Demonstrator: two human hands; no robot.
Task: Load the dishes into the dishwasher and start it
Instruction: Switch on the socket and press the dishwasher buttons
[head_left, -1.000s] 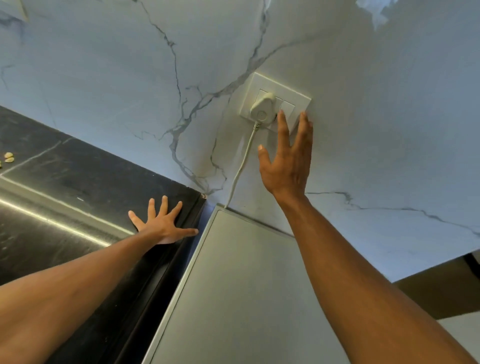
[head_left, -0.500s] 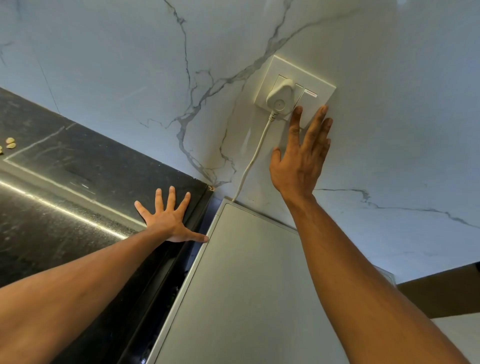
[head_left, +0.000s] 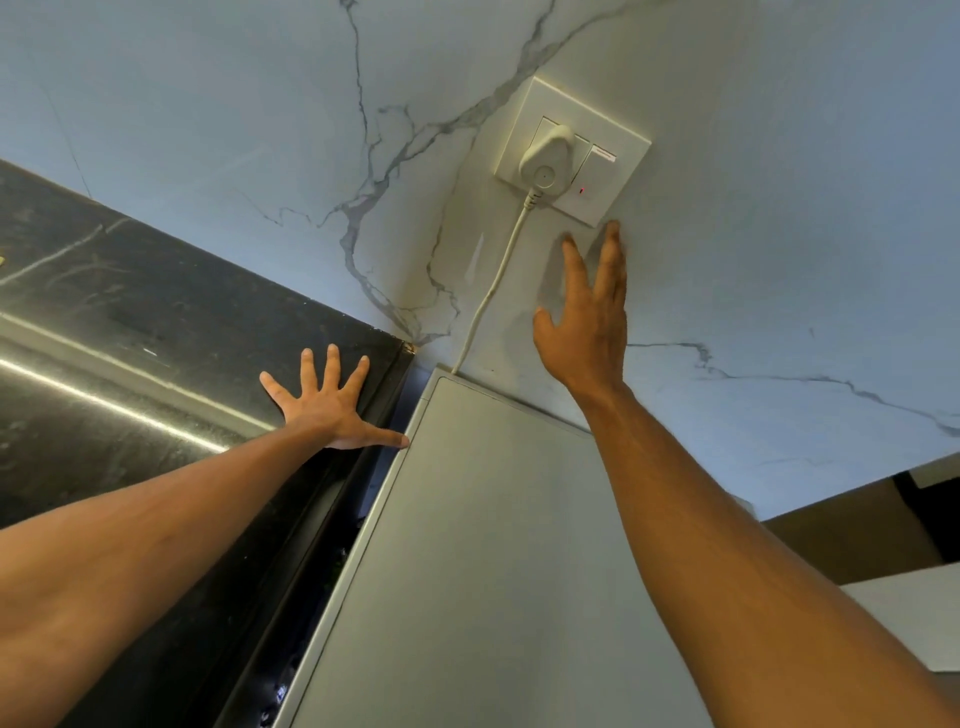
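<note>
Evidently the job stands at the power-up stage. No dishes show anywhere, and the door and racks are out of view, so whether loading is done cannot be told.

The dishwasher (head_left: 493, 545) (I take the grey slab to be its top) fills the near middle. Its long axis runs near to far, and its far end points at the wall (head_left: 208, 130). It sits just right of the black counter (head_left: 130, 312), with a dark gap between them. Its cord (head_left: 493, 280) climbs from the far left corner to a plug (head_left: 543, 161) seated in the socket (head_left: 571, 104). The switch (head_left: 597, 171) right of the plug shows a small red light (head_left: 581, 190) — power is probably on.

The right hand (head_left: 587, 322) is raised at the wall just below the socket, its fingers (head_left: 613, 260) straight, slightly apart and holding nothing. Whether the tips touch the wall I cannot tell. The left hand (head_left: 327, 410) lies palm down on the counter's right edge, fingers splayed wide. Its thumb stretches toward the dishwasher's rim, and it grips nothing.

What is left, I judge, is choosing a programme and starting it — at a panel not visible from this angle.
</note>
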